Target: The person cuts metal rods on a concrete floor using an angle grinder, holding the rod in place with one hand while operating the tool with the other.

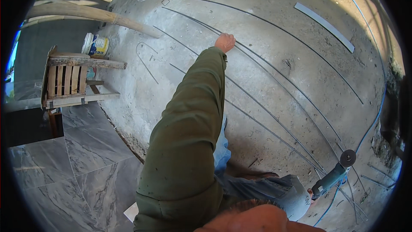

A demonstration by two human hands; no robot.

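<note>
My left arm, in a dark green sleeve, stretches far forward over the concrete floor. Its hand (225,42) is closed around a long thin steel rod (286,85) that runs from the far left to the near right. A second rod (274,78) lies close beside it, and I cannot tell whether the hand grips that too. Low on the right, my right hand (312,196) is closed on the rear of a green angle grinder (330,182). Grey cloth hides most of that hand. The grinder's dark round disc (348,158) points away, close to the rods' near ends.
Several more rods (266,134) lie roughly parallel, with short cut pieces (377,182) at the right. A blue cable (377,116) curves along the right side. A pale flat strip (325,26) lies far right. Left are a wooden chair (68,79), a bucket (98,45) and grey tiles (92,135).
</note>
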